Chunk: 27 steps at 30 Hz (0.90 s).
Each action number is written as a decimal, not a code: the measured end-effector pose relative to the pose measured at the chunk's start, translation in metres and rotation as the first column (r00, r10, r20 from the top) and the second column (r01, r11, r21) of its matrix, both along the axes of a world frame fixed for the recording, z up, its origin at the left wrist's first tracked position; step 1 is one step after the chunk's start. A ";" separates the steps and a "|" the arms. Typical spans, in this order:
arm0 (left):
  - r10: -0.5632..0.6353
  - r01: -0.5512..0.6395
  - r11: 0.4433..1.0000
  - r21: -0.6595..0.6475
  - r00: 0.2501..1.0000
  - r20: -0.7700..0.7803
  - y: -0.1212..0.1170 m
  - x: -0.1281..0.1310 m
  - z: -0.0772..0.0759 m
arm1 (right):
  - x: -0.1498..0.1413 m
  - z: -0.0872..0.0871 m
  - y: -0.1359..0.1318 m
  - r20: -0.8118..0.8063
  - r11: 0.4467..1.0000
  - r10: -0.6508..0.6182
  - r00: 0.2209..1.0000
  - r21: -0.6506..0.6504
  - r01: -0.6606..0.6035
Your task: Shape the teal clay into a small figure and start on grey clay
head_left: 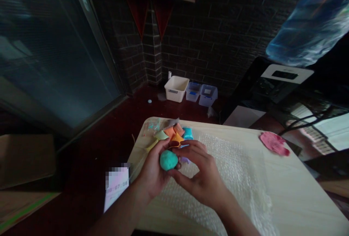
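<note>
A rounded ball of teal modelling clay [168,160] sits between my two hands above the near part of the table. My left hand [153,172] cups it from the left, its fingers partly hidden behind the ball. From the right, my right hand [200,167] curves around it, with the thumb at its lower edge and the fingertips near its top. Just beyond my hands lies a cluster of small soft packets [178,130] in orange, yellow, blue and purple, partly covered by my fingers. Under my right hand a sheet of bubble wrap [234,170] spreads over the table.
The pale wooden table [297,185] carries a flattened pink piece [274,143] at its right. A phone with a timer [116,188] is at the left edge. Plastic bins [176,90] stand on the floor by the brick wall, a water dispenser [286,74] to the right.
</note>
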<state>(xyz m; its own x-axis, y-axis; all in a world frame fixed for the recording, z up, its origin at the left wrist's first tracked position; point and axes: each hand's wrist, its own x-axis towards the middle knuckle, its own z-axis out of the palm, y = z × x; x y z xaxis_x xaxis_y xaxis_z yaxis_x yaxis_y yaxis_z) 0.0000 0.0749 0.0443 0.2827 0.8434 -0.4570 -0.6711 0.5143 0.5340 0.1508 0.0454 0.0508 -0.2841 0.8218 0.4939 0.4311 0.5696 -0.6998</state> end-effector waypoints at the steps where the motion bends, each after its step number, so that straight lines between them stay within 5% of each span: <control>1: 0.009 -0.008 1.000 -0.026 1.000 0.018 0.000 0.000 0.000 | 0.000 -0.001 0.001 0.000 1.000 0.000 1.000 0.005 0.000; 8: -0.013 0.010 0.998 0.056 0.998 0.059 -0.003 0.003 0.003 | -0.001 -0.011 0.005 0.028 0.987 -0.112 0.993 0.117 0.108; 12: -0.012 0.012 1.000 0.011 1.000 -0.015 -0.004 0.004 0.002 | -0.004 -0.007 0.001 0.014 0.998 -0.044 0.999 0.053 0.043; 15: 0.033 -0.033 0.999 0.002 0.997 -0.067 -0.002 0.002 0.002 | -0.003 -0.001 -0.003 -0.104 1.000 -0.026 0.994 -0.008 0.025; 20: 0.046 -0.050 0.999 -0.016 0.981 -0.191 -0.002 0.001 0.001 | -0.001 0.000 -0.006 -0.344 0.981 -0.182 0.921 -0.124 0.148; 23: 0.034 -0.034 0.999 -0.001 0.982 -0.185 -0.007 0.006 -0.002 | -0.007 -0.004 -0.009 -0.290 0.976 -0.212 0.933 -0.105 0.189; 27: 0.064 -0.047 0.987 0.154 0.992 -0.105 -0.021 0.018 -0.007 | -0.020 -0.009 -0.014 -0.073 0.980 -0.172 0.982 0.087 0.178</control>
